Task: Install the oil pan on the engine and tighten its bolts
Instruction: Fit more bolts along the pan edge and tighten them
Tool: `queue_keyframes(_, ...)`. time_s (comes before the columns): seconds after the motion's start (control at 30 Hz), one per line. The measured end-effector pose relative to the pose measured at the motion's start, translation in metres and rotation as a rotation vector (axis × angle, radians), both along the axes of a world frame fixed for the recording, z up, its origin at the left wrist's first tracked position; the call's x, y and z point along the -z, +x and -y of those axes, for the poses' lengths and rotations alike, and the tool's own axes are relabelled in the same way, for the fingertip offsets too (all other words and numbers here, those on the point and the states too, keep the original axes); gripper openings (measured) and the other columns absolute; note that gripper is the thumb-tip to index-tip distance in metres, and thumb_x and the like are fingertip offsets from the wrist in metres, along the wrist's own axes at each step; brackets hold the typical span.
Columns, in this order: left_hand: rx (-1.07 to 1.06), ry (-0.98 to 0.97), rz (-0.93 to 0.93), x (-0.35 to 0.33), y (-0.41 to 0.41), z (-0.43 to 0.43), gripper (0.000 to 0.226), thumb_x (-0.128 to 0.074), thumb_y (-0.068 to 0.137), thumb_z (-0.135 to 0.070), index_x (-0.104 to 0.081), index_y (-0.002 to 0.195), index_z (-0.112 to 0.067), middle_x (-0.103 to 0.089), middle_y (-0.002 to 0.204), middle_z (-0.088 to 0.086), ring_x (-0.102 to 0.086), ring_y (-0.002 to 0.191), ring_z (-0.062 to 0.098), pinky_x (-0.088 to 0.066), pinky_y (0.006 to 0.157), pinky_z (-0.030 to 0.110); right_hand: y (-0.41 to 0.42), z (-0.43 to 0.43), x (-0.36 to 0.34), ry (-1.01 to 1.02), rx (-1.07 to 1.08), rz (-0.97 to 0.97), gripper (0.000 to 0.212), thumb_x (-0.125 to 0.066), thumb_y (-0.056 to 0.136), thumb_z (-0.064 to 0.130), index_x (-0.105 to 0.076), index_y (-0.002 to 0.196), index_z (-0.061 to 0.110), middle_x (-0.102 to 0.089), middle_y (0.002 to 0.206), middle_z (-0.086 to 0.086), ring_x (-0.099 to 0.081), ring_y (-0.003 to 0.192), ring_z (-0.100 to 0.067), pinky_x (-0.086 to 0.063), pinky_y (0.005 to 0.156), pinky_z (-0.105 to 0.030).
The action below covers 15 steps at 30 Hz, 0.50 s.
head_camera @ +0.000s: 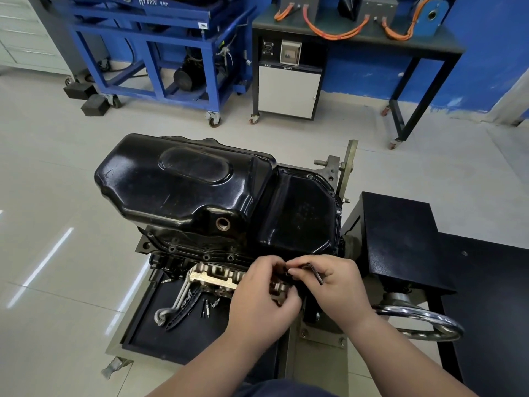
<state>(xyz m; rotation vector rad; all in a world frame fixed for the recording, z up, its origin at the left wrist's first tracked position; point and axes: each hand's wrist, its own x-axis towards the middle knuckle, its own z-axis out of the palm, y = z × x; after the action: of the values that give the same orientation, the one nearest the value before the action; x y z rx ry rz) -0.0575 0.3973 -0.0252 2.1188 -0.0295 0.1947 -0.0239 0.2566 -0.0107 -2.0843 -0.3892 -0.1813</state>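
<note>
- Oil pan (pixel 200 190): glossy black, seated upside-down on the engine (pixel 213 277), open drain hole facing the viewer.
- Bolts (pixel 206 257): several sit in the pan's near flange.
- Key (pixel 316 272): dark, L-shaped, held at the pan's near flange.

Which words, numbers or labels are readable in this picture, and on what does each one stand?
"HYX", white letters on the blue wheeled stand, cut by the top edge; the characters after it are unclear.
Sticker on the same stand: too small to read.
Small labels above the white cabinet door: too small to read.
</note>
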Motion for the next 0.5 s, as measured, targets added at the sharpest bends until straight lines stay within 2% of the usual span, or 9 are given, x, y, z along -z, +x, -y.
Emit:
queue_keyframes(0.13, 0.017, 0.019, 0.215, -0.026, -0.012, 0.004, 0.050, -0.070, 0.062, -0.047, -0.043, 0.104, -0.038, -0.049, 0.102, -0.021, -0.051, 0.096, 0.000, -0.040, 0.081, 0.010, -0.001, -0.001, 0.001, -0.027, 0.030, 0.051, 0.012, -0.075, 0.076, 0.009, -0.077, 0.085, 0.017, -0.072, 0.080, 0.012, -0.066, 0.082, 0.002, -0.048, 0.073, -0.007)
queue_keyframes(0.23, 0.041, 0.096, 0.271, -0.035, -0.010, 0.014, 0.054, -0.068, 0.064, -0.054, -0.051, 0.108, -0.027, -0.054, 0.106, -0.014, -0.050, 0.102, 0.001, -0.035, 0.091, 0.009, -0.005, -0.006, 0.001, -0.055, 0.022, 0.117, 0.009, -0.070, 0.076, 0.010, -0.076, 0.082, 0.014, -0.070, 0.075, 0.014, -0.063, 0.077, 0.002, -0.045, 0.067, -0.005)
queue_keyframes(0.33, -0.017, 0.130, 0.249, -0.038, -0.005, 0.019, 0.044, -0.062, 0.070, -0.053, -0.062, 0.097, -0.018, -0.060, 0.096, -0.010, -0.056, 0.092, 0.006, -0.035, 0.087, 0.008, -0.008, -0.008, 0.002, -0.030, 0.029, 0.107, 0.013, -0.066, 0.077, 0.010, -0.075, 0.084, 0.014, -0.061, 0.077, 0.028, -0.059, 0.078, 0.015, -0.042, 0.069, -0.001)
queue_keyframes(0.4, -0.044, 0.147, 0.266, -0.039, -0.003, 0.019, 0.035, -0.061, 0.072, -0.049, -0.064, 0.089, -0.019, -0.062, 0.087, -0.012, -0.057, 0.083, 0.004, -0.038, 0.081, 0.010, -0.008, -0.009, 0.004, 0.001, 0.030, 0.093, 0.013, -0.065, 0.079, 0.012, -0.075, 0.085, 0.015, -0.059, 0.078, 0.032, -0.060, 0.079, 0.014, -0.044, 0.069, -0.004)
queue_keyframes(0.5, -0.073, 0.125, 0.271, -0.038, -0.003, 0.020, 0.034, -0.062, 0.071, -0.048, -0.066, 0.088, -0.019, -0.063, 0.087, -0.014, -0.055, 0.084, -0.001, -0.040, 0.079, 0.007, -0.009, -0.011, 0.004, 0.023, 0.037, 0.092, 0.012, -0.064, 0.080, 0.013, -0.075, 0.085, 0.016, -0.060, 0.077, 0.031, -0.061, 0.079, 0.011, -0.044, 0.069, -0.006)
